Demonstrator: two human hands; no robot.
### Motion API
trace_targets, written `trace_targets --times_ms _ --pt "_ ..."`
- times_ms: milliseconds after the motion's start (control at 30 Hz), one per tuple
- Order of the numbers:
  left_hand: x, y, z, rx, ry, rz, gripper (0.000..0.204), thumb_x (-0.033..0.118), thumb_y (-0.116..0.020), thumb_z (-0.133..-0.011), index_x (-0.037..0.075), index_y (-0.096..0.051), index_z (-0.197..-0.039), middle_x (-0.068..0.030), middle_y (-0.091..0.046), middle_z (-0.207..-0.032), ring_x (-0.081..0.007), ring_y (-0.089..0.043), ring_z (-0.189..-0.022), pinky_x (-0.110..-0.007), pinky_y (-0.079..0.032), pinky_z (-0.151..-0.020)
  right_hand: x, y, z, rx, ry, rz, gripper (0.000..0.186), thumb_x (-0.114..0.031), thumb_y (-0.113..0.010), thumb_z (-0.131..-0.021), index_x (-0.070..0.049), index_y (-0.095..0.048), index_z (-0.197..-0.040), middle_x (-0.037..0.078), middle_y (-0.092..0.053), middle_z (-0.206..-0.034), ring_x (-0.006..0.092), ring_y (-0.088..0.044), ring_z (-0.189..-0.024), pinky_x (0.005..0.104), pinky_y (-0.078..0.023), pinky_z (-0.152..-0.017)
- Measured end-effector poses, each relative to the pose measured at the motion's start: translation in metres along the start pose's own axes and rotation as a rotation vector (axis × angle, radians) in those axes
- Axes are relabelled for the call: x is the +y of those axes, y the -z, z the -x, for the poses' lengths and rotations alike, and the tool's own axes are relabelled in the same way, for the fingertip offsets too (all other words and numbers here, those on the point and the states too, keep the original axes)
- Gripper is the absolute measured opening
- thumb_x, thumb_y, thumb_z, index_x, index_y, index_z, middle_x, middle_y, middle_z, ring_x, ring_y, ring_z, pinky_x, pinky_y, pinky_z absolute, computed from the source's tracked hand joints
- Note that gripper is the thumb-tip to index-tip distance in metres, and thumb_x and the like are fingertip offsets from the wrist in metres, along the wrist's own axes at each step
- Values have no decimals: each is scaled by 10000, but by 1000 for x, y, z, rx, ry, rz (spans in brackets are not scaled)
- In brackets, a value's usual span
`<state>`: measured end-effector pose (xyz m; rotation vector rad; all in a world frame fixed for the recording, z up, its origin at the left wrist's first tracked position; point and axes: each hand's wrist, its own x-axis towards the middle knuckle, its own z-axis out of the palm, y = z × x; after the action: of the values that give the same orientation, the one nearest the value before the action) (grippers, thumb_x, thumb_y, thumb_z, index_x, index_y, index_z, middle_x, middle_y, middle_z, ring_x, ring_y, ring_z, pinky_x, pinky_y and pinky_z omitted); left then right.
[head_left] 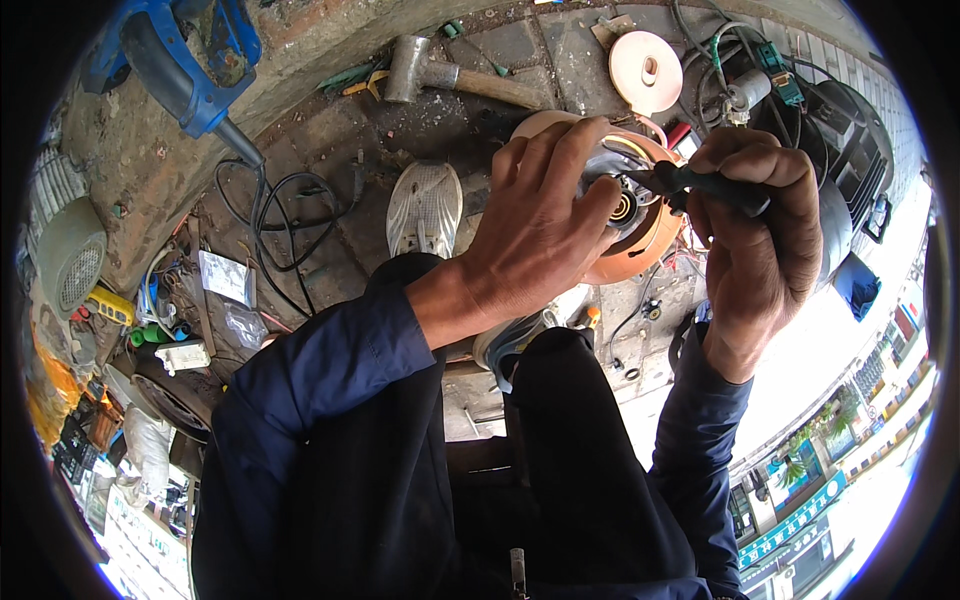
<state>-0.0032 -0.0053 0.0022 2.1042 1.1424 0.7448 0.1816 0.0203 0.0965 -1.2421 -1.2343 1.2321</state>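
An orange round motor housing (627, 258) lies in front of my knees, with a dark hub and copper-coloured rings at its middle. My left hand (545, 205) is curled over its near-left side, thumb beside the hub, fingers closed on it. In my right hand (755, 220) is a pair of pliers (715, 188) with dark handles, gripped between thumb and fingers. The metal jaws point left, close to the hub. What they touch there is too small to make out, and my left hand hides part of the housing.
A hammer (465, 80) lies beyond the housing, near a pale round disc (646, 72). Wires and a cylindrical part (748, 90) sit at the far right beside a dark motor body (850, 140). At far left are a blue power tool (180, 75), its black cable (265, 225) and scattered parts.
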Motion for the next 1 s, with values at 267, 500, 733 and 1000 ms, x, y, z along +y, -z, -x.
trace_targets --times_ms 267,500,733,1000 --pt "1 0 0 -6 10 3 514 220 -943 -750 66 -661 -1151 -201 -451 -1555 -391 -490 -1387 -561 -360 -1065 1 1 -1 9 26 3 282 135 -549 -870 24 -640 -1113 152 -695 -1155 184 -668 -1029 291 -518 -935" --pt "0 -2 0 13 4 -8 504 218 -939 -750 74 -659 -1144 -192 -459 -1549 -381 -495 -1381 -560 -360 -1063 -2 -1 1 -7 58 27 270 135 -558 -874 36 -633 -1114 170 -691 -1149 192 -668 -1031 298 -514 -954" --pt "1 -1 0 7 11 -7 507 213 -936 -749 72 -661 -1151 -195 -458 -1553 -382 -493 -1382 -560 -364 -1065 1 -1 0 -37 49 12 284 146 -550 -867 42 -628 -1119 194 -678 -1162 200 -663 -1035 301 -514 -959" --pt "-1 -1 0 10 7 0 504 213 -932 -753 65 -665 -1154 -208 -454 -1550 -397 -486 -1392 -565 -361 -1076 0 0 1 -25 61 35 262 141 -565 -888 41 -632 -1120 195 -681 -1160 198 -664 -1034 304 -517 -960"
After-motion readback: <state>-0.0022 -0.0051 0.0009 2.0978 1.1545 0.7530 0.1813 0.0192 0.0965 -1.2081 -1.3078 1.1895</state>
